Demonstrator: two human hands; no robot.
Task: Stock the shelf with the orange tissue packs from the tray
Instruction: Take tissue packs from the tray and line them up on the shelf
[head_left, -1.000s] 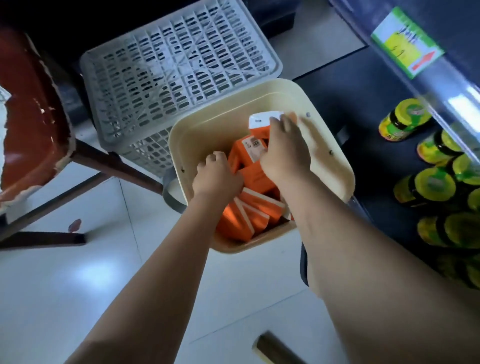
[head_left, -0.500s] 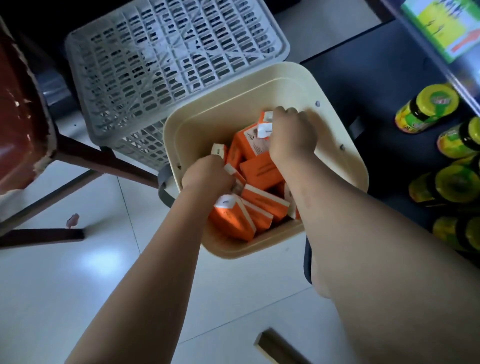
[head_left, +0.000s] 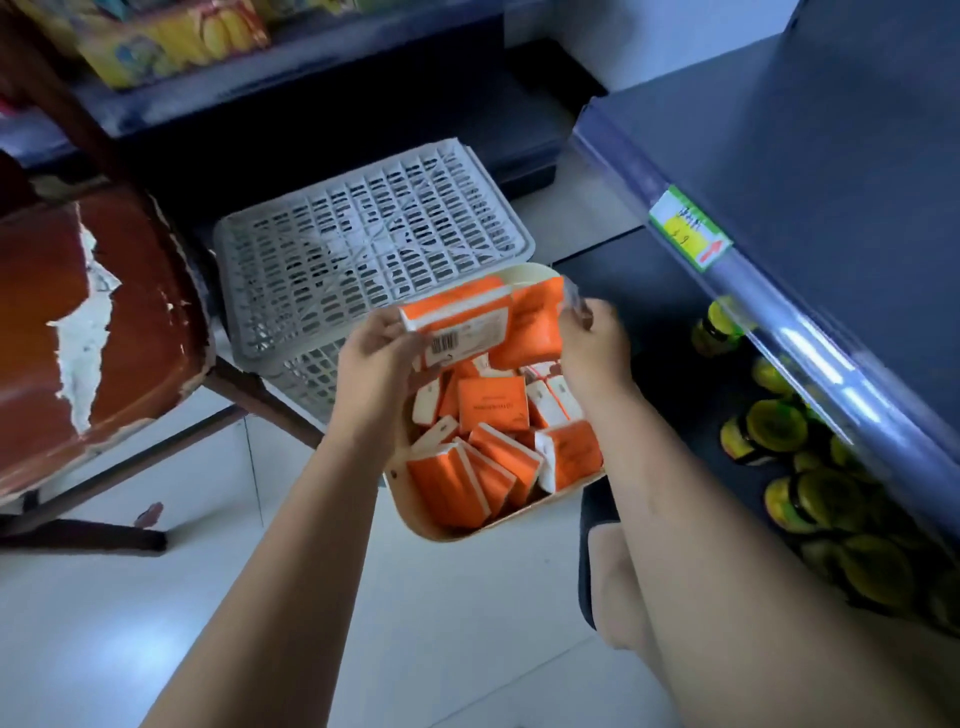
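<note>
Tiled floor (head_left: 156, 623), hands (head_left: 379, 358) (head_left: 592, 348) now raised above tray (head_left: 410, 506), gripping orange tissue packs (head_left: 457, 317).

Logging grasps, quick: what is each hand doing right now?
Left hand: holds the barcoded tissue pack above the tray.
Right hand: holds a second tissue pack.

A cream tray (head_left: 441, 527) with rounded corners holds a loose heap of orange tissue packs (head_left: 492, 402) with white edges, a few flat, most tipped on edge. Over its 12 o'clock end, the left hand (head_left: 379, 358) grips a barcoded pack (head_left: 457, 332). The right hand (head_left: 592, 348) pinches a second pack (head_left: 535, 327) just beside it at 3 o'clock. The dark blue shelf (head_left: 831, 156) lies at 2 o'clock.
</note>
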